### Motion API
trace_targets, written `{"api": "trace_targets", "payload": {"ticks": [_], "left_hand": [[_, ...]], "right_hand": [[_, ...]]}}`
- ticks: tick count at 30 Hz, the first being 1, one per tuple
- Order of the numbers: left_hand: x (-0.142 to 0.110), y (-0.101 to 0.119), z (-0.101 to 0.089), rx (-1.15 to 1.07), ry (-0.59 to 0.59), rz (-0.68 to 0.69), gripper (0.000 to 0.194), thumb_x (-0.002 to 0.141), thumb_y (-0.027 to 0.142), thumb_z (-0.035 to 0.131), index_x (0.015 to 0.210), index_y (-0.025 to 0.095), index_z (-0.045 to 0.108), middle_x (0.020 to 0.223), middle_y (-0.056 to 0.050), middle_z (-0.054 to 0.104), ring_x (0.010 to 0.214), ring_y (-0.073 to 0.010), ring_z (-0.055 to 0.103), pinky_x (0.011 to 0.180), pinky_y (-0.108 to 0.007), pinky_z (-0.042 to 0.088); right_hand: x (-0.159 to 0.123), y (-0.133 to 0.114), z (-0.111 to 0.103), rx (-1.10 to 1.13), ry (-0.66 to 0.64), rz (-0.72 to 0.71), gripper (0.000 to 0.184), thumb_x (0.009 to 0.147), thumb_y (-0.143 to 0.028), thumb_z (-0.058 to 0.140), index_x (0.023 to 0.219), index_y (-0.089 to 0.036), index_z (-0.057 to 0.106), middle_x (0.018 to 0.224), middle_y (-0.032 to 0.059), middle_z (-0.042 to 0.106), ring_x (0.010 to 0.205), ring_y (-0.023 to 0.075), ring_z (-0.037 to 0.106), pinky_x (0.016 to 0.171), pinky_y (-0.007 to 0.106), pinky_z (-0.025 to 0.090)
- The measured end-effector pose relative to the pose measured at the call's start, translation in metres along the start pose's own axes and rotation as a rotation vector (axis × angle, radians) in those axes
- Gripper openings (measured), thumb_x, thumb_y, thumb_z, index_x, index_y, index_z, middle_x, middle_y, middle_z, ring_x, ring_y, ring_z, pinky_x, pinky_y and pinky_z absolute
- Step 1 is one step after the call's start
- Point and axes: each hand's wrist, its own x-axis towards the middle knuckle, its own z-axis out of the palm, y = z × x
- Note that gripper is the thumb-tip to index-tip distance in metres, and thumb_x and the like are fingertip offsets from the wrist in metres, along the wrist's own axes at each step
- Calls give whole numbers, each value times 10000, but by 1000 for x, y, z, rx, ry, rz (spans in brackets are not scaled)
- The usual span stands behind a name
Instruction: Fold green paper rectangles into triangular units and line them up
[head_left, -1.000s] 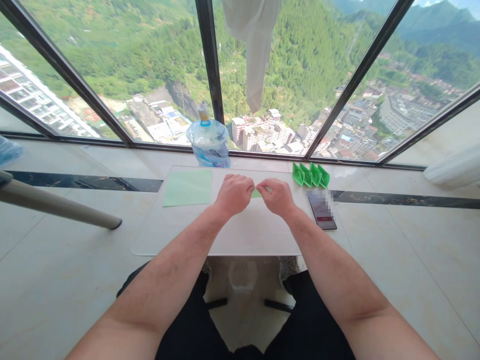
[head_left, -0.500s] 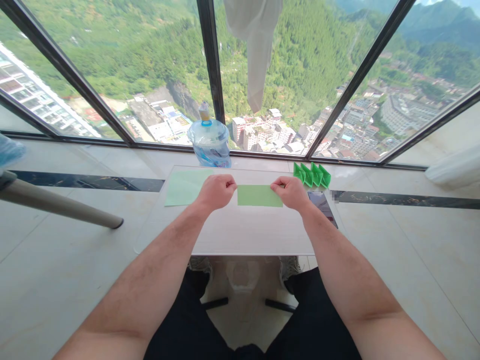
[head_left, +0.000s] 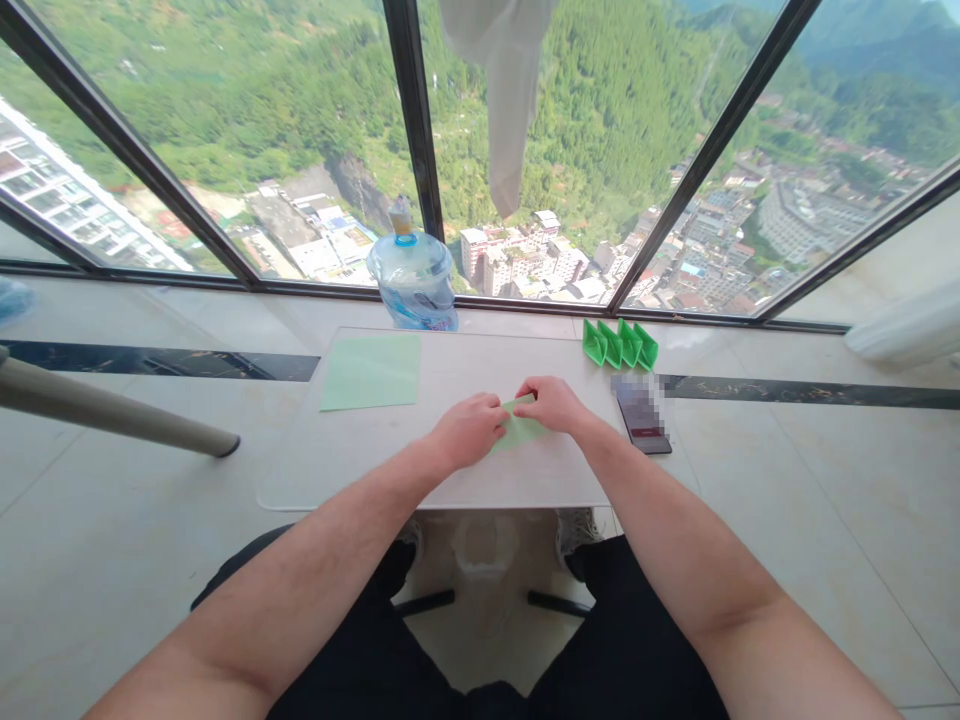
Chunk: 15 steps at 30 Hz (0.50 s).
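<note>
A folded green paper (head_left: pixel 519 432) lies at a slant on the low white table (head_left: pixel 375 455), between my two hands. My left hand (head_left: pixel 475 428) grips its left side, fingers bent together over the edge. At its upper right, my right hand (head_left: pixel 555 404) pinches the paper between thumb and curled fingers. The fingers cover parts of the paper's edges. A pale green sheet (head_left: pixel 370 372) rests flat on the table to the left. Several folded bright green paper pieces (head_left: pixel 621 344) stand in a row at the back right corner.
A phone (head_left: pixel 643 415), partly blurred out, lies at the table's right edge. Behind the table a big clear water jug (head_left: pixel 412 282) stands by the window. A grey pole-like leg (head_left: pixel 120 408) reaches in from the left. My knees are below the table's front edge.
My hands have come closer together and nearer to me. The green paper, earlier held straight by its two upper corners, is now turned at a slant and mostly covered by my fingers.
</note>
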Motion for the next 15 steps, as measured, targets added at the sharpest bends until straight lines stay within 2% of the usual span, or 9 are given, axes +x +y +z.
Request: {"api": "trace_targets", "payload": {"ticks": [4, 9, 15], "left_hand": [[-10, -3, 14, 51, 113, 41, 160, 949, 201, 555, 902, 175, 705, 896, -89, 660, 918, -236, 604, 883, -368, 518], [-20, -3, 26, 53, 260, 110, 150, 954, 174, 554, 995, 155, 696, 941, -95, 678, 937, -239, 592, 898, -387, 532], [-21, -6, 28, 11, 295, 122, 160, 948, 186, 574, 1046, 143, 692, 1020, -98, 699, 975, -238, 600, 947, -399, 526]], "right_hand": [[-13, 7, 7, -124, 90, -35, 96, 715, -188, 732, 794, -237, 755, 711, -18, 700, 670, 153, 595, 647, 258, 429], [-28, 20, 16, -147, 195, -280, 205, 819, -126, 685, 954, -242, 787, 956, 45, 739, 920, 195, 659, 862, 311, 504], [-35, 27, 22, -253, 251, -436, 195, 876, -140, 663, 992, -246, 778, 934, 54, 732, 917, 206, 637, 847, 323, 518]]}}
